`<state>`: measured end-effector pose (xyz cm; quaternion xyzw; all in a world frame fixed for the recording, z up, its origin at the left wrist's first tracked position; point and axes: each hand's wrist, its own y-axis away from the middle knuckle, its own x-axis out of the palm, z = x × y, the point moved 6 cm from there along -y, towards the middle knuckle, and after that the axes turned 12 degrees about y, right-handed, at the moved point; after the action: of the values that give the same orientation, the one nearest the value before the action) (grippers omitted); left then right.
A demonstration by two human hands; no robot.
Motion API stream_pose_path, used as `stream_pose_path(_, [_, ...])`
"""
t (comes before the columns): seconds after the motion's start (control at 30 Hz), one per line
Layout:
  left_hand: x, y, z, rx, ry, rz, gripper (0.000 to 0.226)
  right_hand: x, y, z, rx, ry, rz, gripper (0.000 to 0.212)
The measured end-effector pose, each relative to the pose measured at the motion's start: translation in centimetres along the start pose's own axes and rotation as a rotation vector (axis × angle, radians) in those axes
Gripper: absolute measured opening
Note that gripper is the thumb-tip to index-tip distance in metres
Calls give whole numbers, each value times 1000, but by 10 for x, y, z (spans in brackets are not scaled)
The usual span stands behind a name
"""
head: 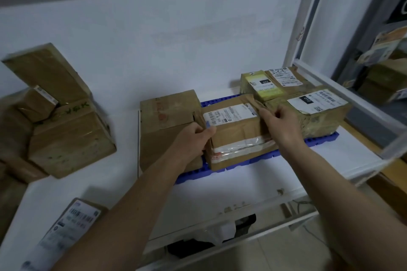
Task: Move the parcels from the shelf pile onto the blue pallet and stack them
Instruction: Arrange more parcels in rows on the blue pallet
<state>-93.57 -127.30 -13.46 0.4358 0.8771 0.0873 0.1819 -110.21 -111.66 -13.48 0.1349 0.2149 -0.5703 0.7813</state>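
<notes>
My left hand (195, 136): fingers curled round the left edge of the middle parcel (235, 134), thumb on top by the label.
My right hand (278, 124): pinching that parcel's right upper edge, where loose brown tape wrinkles up.
Middle parcel: centre of the frame, sitting on the blue pallet (253, 160), touching its neighbours on both sides; I judge I am settling it into place.
Done so far: five boxes on or against the pallet, namely the plain carton (169, 114) at left, my parcel, the wide labelled box (312, 114) at right, and the yellow-labelled box (257, 86) and another labelled one (286, 79) behind.
Left to do: the shelf pile (59, 121) at the left of the frame holds several parcels; a flat labelled parcel (68, 229) lies lower left. No second layer yet.
Materials: brown cardboard, glossy clear tape, white paper labels with barcodes; the pallet is ribbed plastic grid; the shelf (220, 191) is smooth white board.
Shapes: all rectangular, corners softened and dented.
</notes>
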Motion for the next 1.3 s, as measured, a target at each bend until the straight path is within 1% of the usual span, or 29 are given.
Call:
stream_pose_path(0.07, [1, -3, 6, -11, -41, 0, 37, 5, 3, -8, -15, 36, 2, 27])
stream_pose_path(0.17, [3, -5, 13, -15, -123, -4, 39, 10, 6, -16, -37, 126, -10, 21])
stream_pose_path(0.23, [6, -7, 15, 2, -178, -8, 34, 14, 6, -21, -59, 150, 2, 18])
stream_pose_path(0.3, [8, -10, 16, 27, -222, -22, 30, 19, 7, -24, -77, 192, 32, 20])
stream_pose_path(0.37, [10, -13, 17, 36, -262, -23, 32, 22, 7, -27, -78, 216, 46, 22])
stream_pose_path(0.6, [16, -24, 17, 70, -440, -27, 27, 27, 5, -24, -107, 362, 11, 22])
stream_pose_path(0.67, [16, -26, 17, 85, -540, -50, 30, 28, 5, -23, -129, 425, 0, 21])
stream_pose_path(0.73, [12, -24, 14, 139, -589, -125, 36, 29, 5, -22, -176, 486, -7, 20])
stream_pose_path(0.77, [10, -21, 11, 195, -590, -170, 42, 29, 6, -21, -210, 512, -13, 20])
stream_pose_path(0.8, [10, -20, 7, 257, -611, -186, 54, 29, 6, -20, -248, 535, -17, 21])
stream_pose_path(0.83, [13, -19, 5, 292, -671, -148, 71, 30, 7, -18, -286, 557, -10, 24])
stream_pose_path(0.87, [19, -20, 5, 287, -760, -75, 88, 32, 8, -17, -320, 577, 13, 29])
stream_pose_path(0.9, [25, -21, 7, 260, -849, 0, 99, 35, 8, -17, -346, 593, 58, 36])
stream_pose_path(0.93, [29, -24, 9, 224, -922, 58, 106, 38, 9, -16, -360, 601, 122, 45])
stream_pose_path(1.0, [35, -34, 13, 182, -1005, 95, 110, 41, 9, -15, -355, 603, 256, 62])
stream_pose_path(1.1, [42, -44, 13, 172, -1076, 83, 108, 38, 5, -13, -338, 605, 384, 77])
stream_pose_path(1.17, [47, -45, 13, 161, -1111, 83, 105, 36, 1, -14, -353, 633, 423, 82])
stream_pose_path(1.3, [54, -48, 15, 153, -1180, 47, 100, 38, -6, -15, -394, 689, 446, 83])
